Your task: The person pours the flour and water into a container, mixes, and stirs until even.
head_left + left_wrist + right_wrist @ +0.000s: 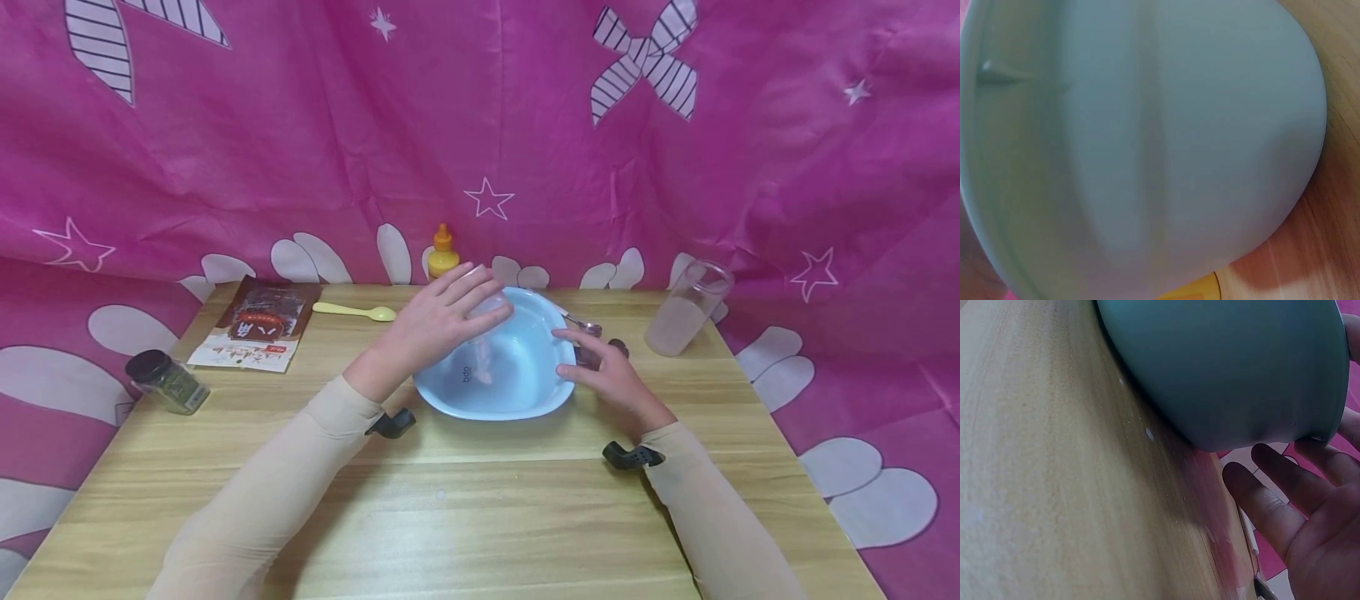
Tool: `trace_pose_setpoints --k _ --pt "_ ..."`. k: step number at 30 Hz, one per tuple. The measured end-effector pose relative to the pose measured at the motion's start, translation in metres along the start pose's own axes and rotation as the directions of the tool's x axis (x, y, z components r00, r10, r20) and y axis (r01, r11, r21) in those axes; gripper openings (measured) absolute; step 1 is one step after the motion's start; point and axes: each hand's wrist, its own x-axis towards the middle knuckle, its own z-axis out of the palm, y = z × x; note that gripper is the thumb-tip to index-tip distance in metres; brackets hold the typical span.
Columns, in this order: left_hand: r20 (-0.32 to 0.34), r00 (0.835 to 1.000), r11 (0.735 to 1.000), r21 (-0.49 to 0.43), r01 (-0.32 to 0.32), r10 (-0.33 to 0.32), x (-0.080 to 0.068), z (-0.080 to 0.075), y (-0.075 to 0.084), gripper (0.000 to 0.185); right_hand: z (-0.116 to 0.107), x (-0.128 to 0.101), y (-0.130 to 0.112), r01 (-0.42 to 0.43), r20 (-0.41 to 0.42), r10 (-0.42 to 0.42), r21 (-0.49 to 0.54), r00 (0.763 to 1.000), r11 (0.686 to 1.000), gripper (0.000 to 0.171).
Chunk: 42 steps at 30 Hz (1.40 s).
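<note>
The left hand point(442, 321) hides most of a clear plastic cup point(486, 312) it grips, tilted over the light blue bowl point(525, 400) at mid-desk; the cup's contents are hard to make out. The right hand point(607, 375) rests with relaxed fingers against the bowl's right rim, partly hiding a small metal piece there. Right of the bowl stands a cloudy glass point(684, 310).

wooden table point(450, 517), pink patterned backdrop cloth point(300, 125)

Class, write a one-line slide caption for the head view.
Left hand tips a clear cup over a blue bowl; right hand touches its rim.
</note>
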Motion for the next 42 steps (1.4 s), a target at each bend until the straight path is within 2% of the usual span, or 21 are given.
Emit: trace_pose_setpoints --k 6,13,17,21,28,35,42 --pt "0.001 1.0 1.0 0.001 0.001 -0.001 0.0 0.0 0.0 0.071 0.0 0.0 -0.001 -0.003 0.003 0.003 0.02 1.0 1.0 0.063" --pt "0.0 1.0 0.999 -0.02 0.03 -0.03 0.0 0.001 0.001 0.067 0.001 0.0 -0.002 -0.005 0.004 0.005 0.026 1.0 1.0 0.063" --pt "-0.016 0.997 0.996 -0.049 0.076 -0.077 -0.001 0.001 0.001 0.065 0.0 0.0 -0.001 -0.003 0.003 0.003 0.02 1.0 1.0 0.063" --pt "-0.05 0.986 0.981 -0.122 0.151 -0.158 -0.004 0.002 0.001 0.061 0.0 0.0 -0.002 -0.005 -0.001 0.005 0.013 1.0 1.0 0.063" --pt "-0.076 0.943 0.917 -0.273 0.292 -0.323 -0.014 0.005 -0.002 0.081 0.0 0.001 -0.001 0.012 -0.005 -0.012 -0.009 1.0 1.0 0.062" --pt "-0.07 0.886 0.822 -0.412 0.394 -0.459 -0.023 0.001 -0.005 0.085 0.0 0.001 0.0 0.006 -0.002 -0.006 -0.012 1.0 1.0 0.063" --pt "-0.055 0.824 0.732 -0.495 0.468 -0.563 -0.032 -0.003 -0.008 0.087 0.0 0.0 0.0 -0.011 -0.003 0.011 -0.006 1.0 1.0 0.064"
